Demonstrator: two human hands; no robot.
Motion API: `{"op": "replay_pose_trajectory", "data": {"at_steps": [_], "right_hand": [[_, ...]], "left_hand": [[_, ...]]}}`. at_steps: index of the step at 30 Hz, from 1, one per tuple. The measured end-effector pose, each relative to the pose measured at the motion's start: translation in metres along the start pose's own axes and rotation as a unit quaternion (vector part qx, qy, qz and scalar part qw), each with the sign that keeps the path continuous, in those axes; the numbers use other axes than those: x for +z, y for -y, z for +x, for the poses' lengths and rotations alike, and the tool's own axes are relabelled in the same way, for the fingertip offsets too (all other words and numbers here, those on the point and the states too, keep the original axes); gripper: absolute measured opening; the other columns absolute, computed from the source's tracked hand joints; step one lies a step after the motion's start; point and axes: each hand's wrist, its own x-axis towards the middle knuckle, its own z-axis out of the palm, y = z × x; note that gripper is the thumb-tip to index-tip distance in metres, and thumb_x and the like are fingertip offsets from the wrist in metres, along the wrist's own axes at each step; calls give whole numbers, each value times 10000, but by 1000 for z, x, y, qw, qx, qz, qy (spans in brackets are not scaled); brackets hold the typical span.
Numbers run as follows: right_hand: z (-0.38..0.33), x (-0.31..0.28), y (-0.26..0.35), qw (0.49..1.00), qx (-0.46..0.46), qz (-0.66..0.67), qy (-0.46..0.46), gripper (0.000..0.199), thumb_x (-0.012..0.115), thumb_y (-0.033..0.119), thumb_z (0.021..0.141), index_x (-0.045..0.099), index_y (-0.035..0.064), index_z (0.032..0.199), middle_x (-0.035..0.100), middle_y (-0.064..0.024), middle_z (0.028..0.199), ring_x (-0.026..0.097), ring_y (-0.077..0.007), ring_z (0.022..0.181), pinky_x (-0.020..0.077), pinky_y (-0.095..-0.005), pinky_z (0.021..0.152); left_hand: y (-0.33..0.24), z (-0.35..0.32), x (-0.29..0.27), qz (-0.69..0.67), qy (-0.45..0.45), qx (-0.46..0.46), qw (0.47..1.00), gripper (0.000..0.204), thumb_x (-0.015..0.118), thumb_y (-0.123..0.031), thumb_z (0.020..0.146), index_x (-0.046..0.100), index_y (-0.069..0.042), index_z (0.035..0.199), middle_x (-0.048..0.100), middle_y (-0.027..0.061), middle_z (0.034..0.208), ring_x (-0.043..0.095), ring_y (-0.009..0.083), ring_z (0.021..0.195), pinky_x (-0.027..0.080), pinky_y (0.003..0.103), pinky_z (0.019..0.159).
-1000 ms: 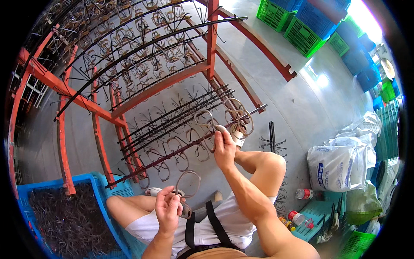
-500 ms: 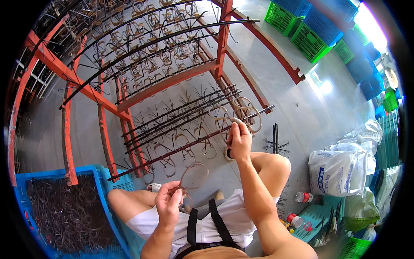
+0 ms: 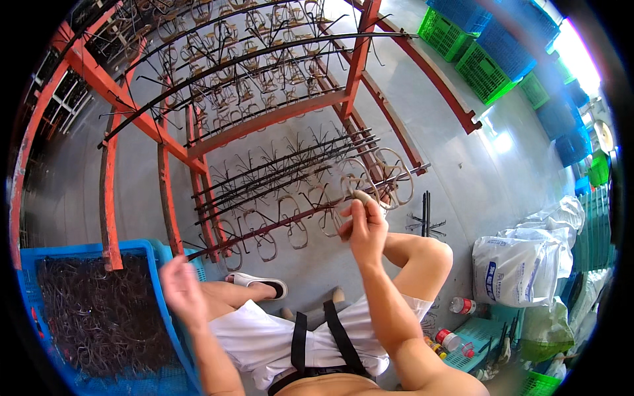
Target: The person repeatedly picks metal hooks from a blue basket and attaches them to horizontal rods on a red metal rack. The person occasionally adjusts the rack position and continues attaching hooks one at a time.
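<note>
My right hand [image 3: 365,231], fingers closed, pinches brown eyeglass frames [image 3: 413,186] above the right end of a dark red rod [image 3: 264,228]. How many frames it grips is unclear, since their rims overlap. Several more eyeglass frames [image 3: 296,232] hang from hooks along this rod. My left hand [image 3: 179,287] is smeared by motion between the rod's left end and a blue crate [image 3: 86,249]. No eyeglass frame shows in it, and its fingers are not distinct. The crate holds a dark heap of eyeglass frames [image 3: 99,317].
An orange metal rack [image 3: 271,120] stands ahead, its black rods carrying many hanging frames. White bags [image 3: 512,270], plastic bottles [image 3: 462,305] and a teal crate [image 3: 472,333] sit at right. Green crates [image 3: 485,72] and blue crates [image 3: 508,43] are stacked at far right.
My left hand has moved left and slightly down toward the crate; the eyeglass frame it held no longer shows in it. My right hand still grips frames at the rod's right end.
</note>
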Motion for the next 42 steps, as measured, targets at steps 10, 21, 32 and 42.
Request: {"op": "replay_pose_trajectory", "data": {"at_steps": [10, 21, 32, 42], "right_hand": [[13, 37, -57, 994, 7, 40, -102, 197, 502, 187, 933, 586, 29, 1013, 490, 27, 608, 410, -32, 471, 336, -191, 406], [8, 43, -68, 979, 2, 182, -94, 208, 455, 224, 957, 553, 47, 1004, 445, 22, 612, 383, -57, 439, 300, -200, 384], [11, 44, -62, 977, 3, 197, -77, 183, 493, 168, 936, 562, 20, 1019, 437, 33, 586, 378, -38, 438, 309, -187, 381], [-2, 46, -68, 993, -98, -47, -44, 171, 561, 70, 885, 601, -4, 1034, 485, 63, 638, 373, -7, 541, 322, -176, 462]], "left_hand": [[259, 24, -168, 347, -7, -312, 884, 392, 589, -267, 837, 492, -34, 1136, 535, 243, 1104, 522, 363, 1044, 421, 416, 839], [145, 30, -147, 462, -63, -152, 871, 185, 471, -174, 875, 522, -51, 1004, 594, 239, 958, 548, 438, 871, 426, 463, 752], [122, 3, -152, 236, -188, -68, 951, 484, 451, -169, 918, 304, -120, 1376, 558, 222, 1108, 587, 308, 944, 460, 391, 781], [154, -13, -191, 440, -66, -135, 885, 230, 513, -151, 868, 561, -37, 1062, 627, 209, 868, 609, 363, 796, 457, 437, 687]]}}
